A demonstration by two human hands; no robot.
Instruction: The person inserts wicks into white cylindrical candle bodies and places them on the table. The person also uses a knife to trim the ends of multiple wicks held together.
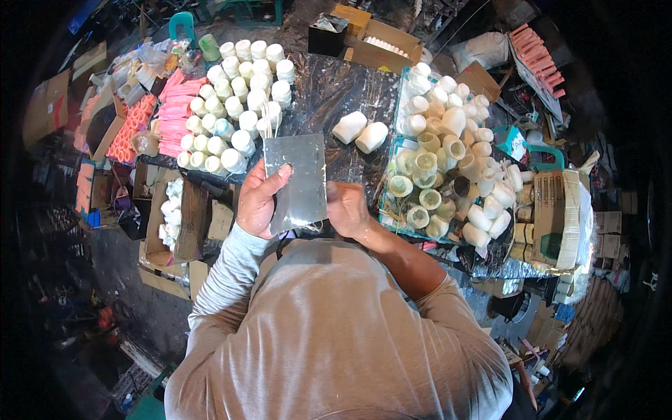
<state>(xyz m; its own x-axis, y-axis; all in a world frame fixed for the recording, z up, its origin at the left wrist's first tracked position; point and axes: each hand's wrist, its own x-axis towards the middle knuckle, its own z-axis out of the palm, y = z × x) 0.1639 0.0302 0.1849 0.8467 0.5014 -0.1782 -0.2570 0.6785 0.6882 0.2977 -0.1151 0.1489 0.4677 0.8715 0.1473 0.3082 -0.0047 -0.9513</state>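
A flat grey rectangular plate [299, 178] is held in front of my body, with pale flecks on its face. My left hand [260, 196] grips its left side, thumb pressed on the face. My right hand [348, 208] is closed by the plate's right edge and slightly blurred; what its fingers hold is hidden. Thin pale strands [270, 115] rise beyond the plate's top edge, and a few more show at its bottom. Just past the plate, two white, rounded, waxy-looking pieces [371, 137] lie side by side on the dark-covered table [322, 91].
Rows of white cylinders [239, 87] stand at the left, beside pink sticks [179, 112]. Translucent cups [425, 165] and white rounded pieces [478, 217] crowd the right. Cardboard boxes [383, 46] sit at the back, with another box [556, 217] at the far right.
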